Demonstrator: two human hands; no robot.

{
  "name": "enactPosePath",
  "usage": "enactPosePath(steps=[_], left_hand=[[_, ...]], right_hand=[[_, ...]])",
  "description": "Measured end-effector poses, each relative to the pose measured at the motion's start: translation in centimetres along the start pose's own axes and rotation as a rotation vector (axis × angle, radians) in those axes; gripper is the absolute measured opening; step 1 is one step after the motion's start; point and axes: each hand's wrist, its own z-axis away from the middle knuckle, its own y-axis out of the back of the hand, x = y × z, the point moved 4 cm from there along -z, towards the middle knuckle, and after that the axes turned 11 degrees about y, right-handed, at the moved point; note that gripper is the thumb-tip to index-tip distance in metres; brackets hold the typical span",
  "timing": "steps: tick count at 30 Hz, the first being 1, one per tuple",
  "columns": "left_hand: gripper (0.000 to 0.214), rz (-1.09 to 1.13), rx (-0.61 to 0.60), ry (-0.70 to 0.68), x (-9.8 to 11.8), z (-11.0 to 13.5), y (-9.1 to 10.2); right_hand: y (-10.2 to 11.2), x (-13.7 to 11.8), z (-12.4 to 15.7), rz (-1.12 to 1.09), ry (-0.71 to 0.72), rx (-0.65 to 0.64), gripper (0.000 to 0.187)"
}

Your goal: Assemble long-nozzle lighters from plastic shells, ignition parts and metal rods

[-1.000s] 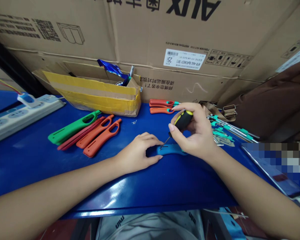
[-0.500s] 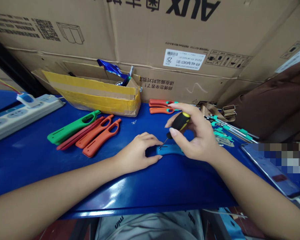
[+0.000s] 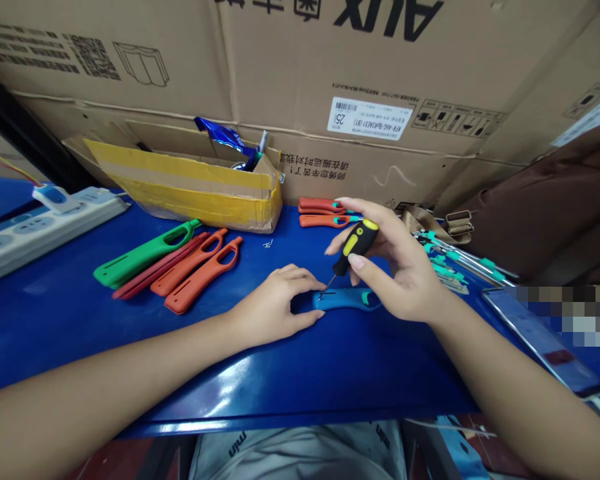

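A blue lighter casing (image 3: 343, 300) with a teal trigger lies flat on the blue table (image 3: 260, 387). My left hand (image 3: 283, 303) pinches its left end between thumb and fingers. Above the casing, my right hand (image 3: 397, 267) holds a black and yellow screwdriver (image 3: 357, 243), tilted with its handle up and to the right. The screwdriver's tip meets the casing near its left end; a screw there is too small to make out clearly. The casing's right end passes partly behind my right thumb.
Green (image 3: 145, 257) and orange casings (image 3: 203, 277) lie at left, near a power strip (image 3: 55, 223). Behind stands a yellow-taped box (image 3: 195, 193). Two orange lighters (image 3: 323, 220) lie farther back. Metal rods with teal parts (image 3: 455, 257) and a phone (image 3: 545, 343) are at right.
The screwdriver's handle has turned in my right hand, and its yellow patch now faces me. My right hand has shifted slightly right, showing more of the casing. My left hand stays put.
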Motion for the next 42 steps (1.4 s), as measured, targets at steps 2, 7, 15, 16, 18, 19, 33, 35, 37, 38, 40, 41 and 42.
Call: enactPosePath(steps=[2, 7, 15, 16, 18, 19, 33, 35, 37, 38, 40, 41, 42], left_hand=[[0.031, -0.001, 0.002, -0.004, 0.0, 0.0, 0.0], [0.032, 0.005, 0.016, -0.02, 0.0, 0.0, 0.1], [0.03, 0.003, -0.002, -0.004, 0.1, 0.0, 0.0], [0.031, 0.001, -0.003, -0.006, 0.1, 0.0, 0.0], [0.032, 0.001, -0.002, -0.011, 0.0, 0.0, 0.0], [0.032, 0.002, -0.002, -0.014, 0.0, 0.0, 0.0], [0.031, 0.002, -0.003, -0.019, 0.0, 0.0, 0.0], [0.031, 0.0, -0.002, -0.019, 0.0, 0.0, 0.0], [0.032, -0.003, 0.005, -0.023, 0.0, 0.0, 0.0], [0.032, -0.002, 0.008, -0.027, 0.0, 0.0, 0.0], [0.032, 0.0, 0.008, -0.031, 0.0, 0.0, 0.0], [0.032, 0.001, 0.004, -0.03, 0.0, 0.0, 0.0], [0.032, 0.001, 0.0, -0.027, 0.0, 0.0, 0.0]], right_hand=[[0.2, 0.0, 0.0, 0.08, 0.042, 0.037, 0.056], [0.5, -0.4, 0.2, 0.351, 0.172, 0.157, 0.054], [0.3, -0.3, 0.1, 0.231, 0.138, 0.18, 0.042], [0.6, -0.5, 0.2, 0.35, 0.203, 0.238, 0.041], [0.8, -0.9, 0.4, 0.512, 0.304, 0.291, 0.038], [0.8, -0.9, 0.4, 0.513, 0.312, 0.268, 0.035], [0.8, -0.7, 0.2, 0.324, 0.236, 0.096, 0.037], [0.5, -0.5, 0.1, 0.206, 0.171, 0.065, 0.04], [0.6, -0.8, 0.2, 0.282, 0.222, 0.143, 0.035], [0.7, -1.0, 0.2, 0.363, 0.273, 0.186, 0.034], [0.7, -1.4, 0.4, 0.473, 0.334, 0.214, 0.034], [0.7, -1.3, 0.4, 0.458, 0.316, 0.188, 0.035], [0.6, -1.1, 0.3, 0.395, 0.27, 0.144, 0.037]])
